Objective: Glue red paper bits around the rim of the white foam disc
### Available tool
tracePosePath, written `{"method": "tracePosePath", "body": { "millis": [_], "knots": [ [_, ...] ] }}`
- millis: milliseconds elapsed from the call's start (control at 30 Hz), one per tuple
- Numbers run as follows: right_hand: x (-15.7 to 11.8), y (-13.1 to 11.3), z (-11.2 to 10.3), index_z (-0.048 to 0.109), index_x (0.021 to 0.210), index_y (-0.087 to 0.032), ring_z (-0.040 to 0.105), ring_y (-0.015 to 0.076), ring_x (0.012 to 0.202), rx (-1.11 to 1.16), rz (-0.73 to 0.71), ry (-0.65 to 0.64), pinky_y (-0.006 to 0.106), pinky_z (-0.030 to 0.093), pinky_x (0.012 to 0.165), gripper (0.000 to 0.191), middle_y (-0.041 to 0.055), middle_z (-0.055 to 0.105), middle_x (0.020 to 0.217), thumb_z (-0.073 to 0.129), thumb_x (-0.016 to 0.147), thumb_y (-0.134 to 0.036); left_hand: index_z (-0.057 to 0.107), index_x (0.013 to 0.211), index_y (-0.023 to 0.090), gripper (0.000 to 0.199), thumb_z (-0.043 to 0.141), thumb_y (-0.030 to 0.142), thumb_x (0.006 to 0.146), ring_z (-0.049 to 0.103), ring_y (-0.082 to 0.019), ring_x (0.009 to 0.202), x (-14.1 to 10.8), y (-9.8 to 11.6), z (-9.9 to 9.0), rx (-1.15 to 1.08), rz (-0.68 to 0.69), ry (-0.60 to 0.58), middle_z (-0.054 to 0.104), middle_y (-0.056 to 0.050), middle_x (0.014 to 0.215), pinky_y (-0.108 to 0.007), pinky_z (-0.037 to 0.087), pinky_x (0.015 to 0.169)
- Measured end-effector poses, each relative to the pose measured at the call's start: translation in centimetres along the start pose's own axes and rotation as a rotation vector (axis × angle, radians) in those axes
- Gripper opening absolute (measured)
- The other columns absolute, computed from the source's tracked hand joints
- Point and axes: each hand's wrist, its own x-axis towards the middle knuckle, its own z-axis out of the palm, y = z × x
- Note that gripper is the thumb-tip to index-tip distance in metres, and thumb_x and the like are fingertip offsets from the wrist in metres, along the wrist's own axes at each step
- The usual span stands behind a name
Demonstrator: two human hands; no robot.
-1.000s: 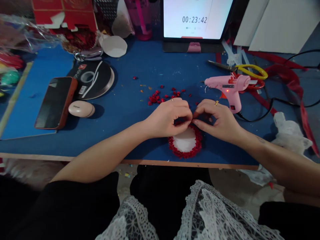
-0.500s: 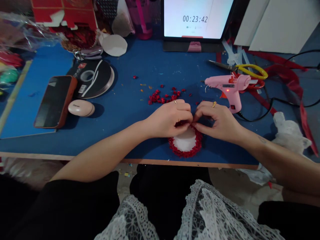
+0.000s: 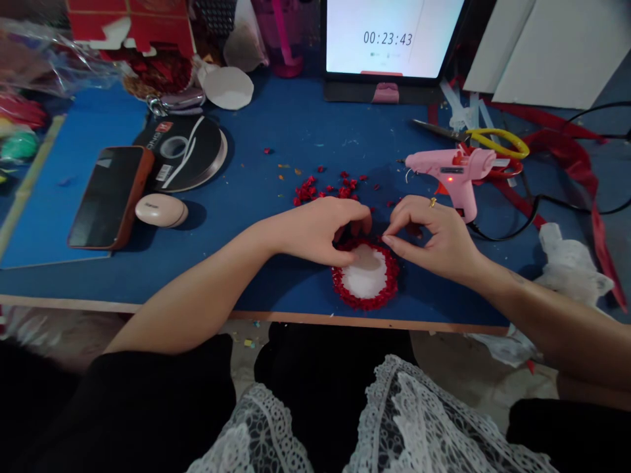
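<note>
A round white disc (image 3: 363, 279) with a frilly rim of red bits (image 3: 371, 304) lies near the table's front edge. My left hand (image 3: 328, 226) is over its upper left side, fingers curved and apart from the thumb. That thumb reaches over the rim, though I cannot tell whether it presses on it. At the disc's upper right, my right hand (image 3: 428, 233) has thumb and forefinger pinched together; what they hold, if anything, is too small to name. Beyond my left hand lies a scatter of small red pieces (image 3: 306, 190).
Right of centre are a pink glue gun (image 3: 451, 165) with a lit red light and yellow-handled scissors (image 3: 497, 140). A phone (image 3: 107, 197), a pale rounded case (image 3: 162, 210) and a ribbon spool (image 3: 185, 154) lie left. A tablet (image 3: 387, 39) stands at the back.
My hands have moved apart from where their fingertips met at the disc's top edge. The left fingers have opened and shifted left; the right hand has moved slightly right, still pinched.
</note>
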Motion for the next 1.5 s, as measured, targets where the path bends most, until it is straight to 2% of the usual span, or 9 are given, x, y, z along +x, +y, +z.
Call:
{"method": "tracePosePath", "body": {
  "millis": [233,500,967,1500],
  "knots": [
    [0.0,0.0,0.1,0.060,0.077,-0.022,0.056,0.0153,0.073,-0.001,-0.012,0.012,0.031,0.042,0.062,0.011,0.0013,0.062,0.077,0.065,0.081,-0.014,0.061,0.093,0.014,0.025,0.069,0.017,0.069,0.054,-0.013,0.069,0.1,1.0,0.8,0.097,-0.067,0.000,0.060,-0.002,0.081,-0.023,0.037,0.060],
    [-0.1,-0.1,0.7,0.060,0.075,-0.020,0.058,0.0150,0.072,-0.042,-0.027,-0.032,0.030,0.043,0.065,0.010,0.0009,0.062,0.075,0.065,0.081,-0.013,0.060,0.086,0.014,0.020,0.068,0.018,0.068,0.052,-0.012,0.066,0.4,1.4,1.7,0.059,-0.163,0.074,0.058,-0.001,0.080,-0.023,0.036,0.060],
    [0.0,0.4,1.7,0.058,0.072,-0.018,0.059,0.0142,0.069,-0.153,-0.034,-0.030,0.026,0.043,0.061,0.009,0.0013,0.062,0.073,0.063,0.077,-0.012,0.053,0.080,0.015,0.016,0.067,0.021,0.072,0.049,-0.012,0.068,0.7,1.4,1.8,0.082,-0.157,0.020,0.053,0.000,0.078,-0.023,0.034,0.061],
    [-0.2,0.1,1.8,0.060,0.077,-0.018,0.063,0.0208,0.079,-0.367,-0.023,-0.081,0.033,0.046,0.070,0.003,0.0045,0.066,0.081,0.060,0.078,-0.015,0.052,0.078,0.016,0.016,0.066,0.021,0.072,0.050,-0.013,0.069,0.7,1.4,1.8,0.093,-0.145,0.011,0.053,0.000,0.076,-0.023,0.034,0.061]
  ]
}}
